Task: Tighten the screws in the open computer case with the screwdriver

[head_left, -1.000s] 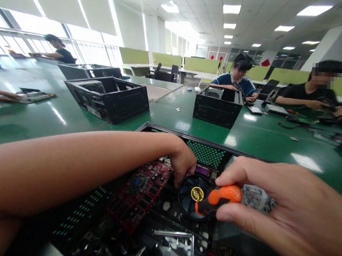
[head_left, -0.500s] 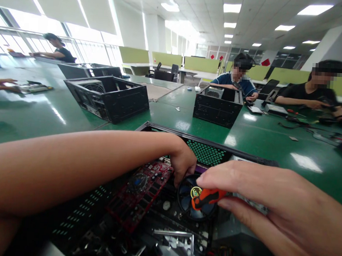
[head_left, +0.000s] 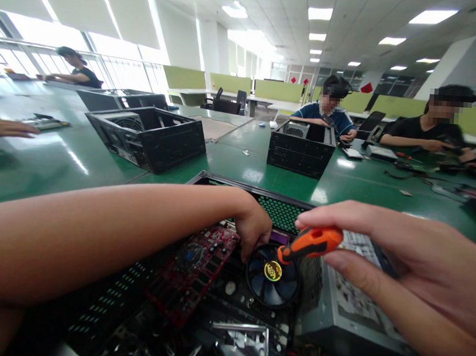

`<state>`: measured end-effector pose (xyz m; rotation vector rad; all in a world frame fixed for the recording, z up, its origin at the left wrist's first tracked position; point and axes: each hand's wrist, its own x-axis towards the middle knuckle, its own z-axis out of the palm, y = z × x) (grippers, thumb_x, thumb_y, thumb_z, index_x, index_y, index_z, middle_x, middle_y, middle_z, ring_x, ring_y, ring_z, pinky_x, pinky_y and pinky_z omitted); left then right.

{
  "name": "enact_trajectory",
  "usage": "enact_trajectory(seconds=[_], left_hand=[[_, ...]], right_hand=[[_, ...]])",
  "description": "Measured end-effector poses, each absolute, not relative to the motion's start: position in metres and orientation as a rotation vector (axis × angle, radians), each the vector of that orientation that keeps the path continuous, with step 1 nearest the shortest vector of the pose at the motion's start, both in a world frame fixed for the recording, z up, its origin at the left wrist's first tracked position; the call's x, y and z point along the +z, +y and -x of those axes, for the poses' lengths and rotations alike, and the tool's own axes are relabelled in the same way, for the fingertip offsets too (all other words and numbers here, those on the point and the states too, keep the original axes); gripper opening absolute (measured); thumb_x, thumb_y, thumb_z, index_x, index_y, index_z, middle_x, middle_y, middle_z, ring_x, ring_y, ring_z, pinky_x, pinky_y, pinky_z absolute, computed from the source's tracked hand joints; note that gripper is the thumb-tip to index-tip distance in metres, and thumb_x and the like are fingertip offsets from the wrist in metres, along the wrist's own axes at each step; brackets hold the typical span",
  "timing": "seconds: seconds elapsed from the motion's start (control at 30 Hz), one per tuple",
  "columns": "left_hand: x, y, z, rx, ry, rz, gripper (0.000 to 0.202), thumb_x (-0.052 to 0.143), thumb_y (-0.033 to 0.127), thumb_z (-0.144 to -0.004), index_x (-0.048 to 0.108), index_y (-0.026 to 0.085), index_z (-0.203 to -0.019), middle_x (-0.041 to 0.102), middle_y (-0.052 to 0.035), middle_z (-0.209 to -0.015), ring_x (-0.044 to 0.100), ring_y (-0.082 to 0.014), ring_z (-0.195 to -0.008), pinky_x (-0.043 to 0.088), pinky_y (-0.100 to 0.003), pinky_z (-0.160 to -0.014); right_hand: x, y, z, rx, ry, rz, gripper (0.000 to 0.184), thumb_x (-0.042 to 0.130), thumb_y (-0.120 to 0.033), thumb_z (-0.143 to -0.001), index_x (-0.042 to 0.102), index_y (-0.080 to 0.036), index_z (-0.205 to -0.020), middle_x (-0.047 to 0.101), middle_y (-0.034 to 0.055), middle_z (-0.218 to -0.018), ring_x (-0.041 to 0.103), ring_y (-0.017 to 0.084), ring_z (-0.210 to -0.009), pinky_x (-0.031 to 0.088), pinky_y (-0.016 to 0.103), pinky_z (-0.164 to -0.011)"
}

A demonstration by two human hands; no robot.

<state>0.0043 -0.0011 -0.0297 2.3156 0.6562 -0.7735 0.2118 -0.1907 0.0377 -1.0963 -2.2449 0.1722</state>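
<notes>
An open black computer case [head_left: 288,213] lies in front of me on the green table. My left hand [head_left: 255,227] reaches into it, fingers curled down between the red expansion card [head_left: 194,264] and the black cooler fan [head_left: 271,276]; what they grip is hidden. My right hand [head_left: 398,263] pinches an orange-handled screwdriver [head_left: 310,242] between thumb and fingers, just above the fan's right edge. A grey power supply [head_left: 351,303] sits under that hand.
Two more open black cases [head_left: 147,135] [head_left: 301,148] stand further back on the green table [head_left: 61,162]. Two people sit at the far right with tools and cables; another person sits at far left. Someone's hand [head_left: 3,127] rests at the left edge.
My right hand has lifted with the screwdriver, uncovering the fan and the power supply. My left hand has stayed in place inside the case.
</notes>
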Motion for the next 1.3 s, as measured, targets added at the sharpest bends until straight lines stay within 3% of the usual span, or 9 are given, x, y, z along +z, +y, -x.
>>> enact_trajectory(seconds=[0.1, 0.27, 0.47, 0.73, 0.93, 1.1, 1.3], left_hand=[[-0.025, 0.000, -0.006, -0.976, 0.628, -2.229, 0.020, 0.094, 0.024, -0.057, 0.075, 0.023, -0.065, 0.075, 0.0028, -0.070, 0.066, -0.0225, -0.077, 0.053, -0.033, -0.077], [-0.017, -0.004, -0.011, -0.974, 0.676, -2.236, 0.028, 0.098, 0.025, -0.049, 0.071, 0.024, -0.057, 0.070, 0.0066, -0.059, 0.062, -0.0180, -0.066, 0.046, -0.028, -0.063], [-0.011, -0.009, -0.017, -1.046, 0.716, -2.253, 0.028, 0.098, 0.020, -0.050, 0.071, 0.024, -0.056, 0.074, 0.0038, -0.065, 0.066, -0.0217, -0.075, 0.051, -0.032, -0.076], [-0.011, -0.010, -0.015, -0.997, 0.702, -2.242, 0.029, 0.096, 0.018, -0.050, 0.068, 0.024, -0.054, 0.068, 0.0073, -0.057, 0.063, -0.0178, -0.066, 0.047, -0.026, -0.064], [-0.009, -0.011, -0.016, -1.034, 0.702, -2.237, 0.025, 0.092, 0.021, -0.059, 0.068, 0.024, -0.055, 0.070, 0.0052, -0.060, 0.063, -0.0190, -0.069, 0.050, -0.029, -0.071], [-0.009, -0.012, -0.017, -1.004, 0.700, -2.256, 0.028, 0.094, 0.018, -0.055, 0.067, 0.024, -0.053, 0.068, 0.0072, -0.056, 0.061, -0.0174, -0.067, 0.047, -0.027, -0.065], [-0.009, -0.014, -0.017, -1.012, 0.752, -2.229, 0.027, 0.094, 0.017, -0.056, 0.068, 0.024, -0.054, 0.069, 0.0056, -0.059, 0.062, -0.0198, -0.069, 0.049, -0.031, -0.072]], right_hand=[[0.036, -0.187, -0.220, 0.046, -2.111, 1.145, 0.030, 0.061, -0.040, -0.112, 0.071, -0.043, -0.140, 0.086, -0.0027, -0.121, 0.085, 0.027, -0.097, 0.068, 0.039, -0.094], [0.036, -0.171, -0.226, 0.011, -2.041, 1.243, 0.026, 0.062, -0.036, -0.108, 0.071, -0.035, -0.133, 0.086, 0.0013, -0.116, 0.084, 0.026, -0.091, 0.067, 0.038, -0.081], [0.033, -0.157, -0.227, 0.082, -2.065, 1.249, 0.022, 0.058, -0.035, -0.111, 0.070, -0.031, -0.130, 0.085, 0.0041, -0.114, 0.083, 0.027, -0.098, 0.063, 0.040, -0.084], [0.025, -0.148, -0.227, 0.178, -2.098, 1.251, 0.022, 0.059, -0.034, -0.111, 0.069, -0.030, -0.129, 0.085, 0.0028, -0.116, 0.081, 0.025, -0.103, 0.061, 0.037, -0.087], [0.026, -0.147, -0.222, 0.279, -2.148, 1.233, 0.024, 0.057, -0.030, -0.111, 0.071, -0.027, -0.129, 0.084, 0.0067, -0.118, 0.080, 0.026, -0.103, 0.061, 0.039, -0.087], [0.026, -0.147, -0.221, 0.297, -2.153, 1.214, 0.023, 0.056, -0.028, -0.111, 0.071, -0.026, -0.129, 0.084, 0.0067, -0.115, 0.081, 0.025, -0.100, 0.061, 0.037, -0.085], [0.025, -0.145, -0.222, 0.258, -2.126, 1.263, 0.016, 0.062, -0.038, -0.111, 0.070, -0.025, -0.117, 0.084, 0.0058, -0.105, 0.081, 0.024, -0.093, 0.059, 0.035, -0.078]])
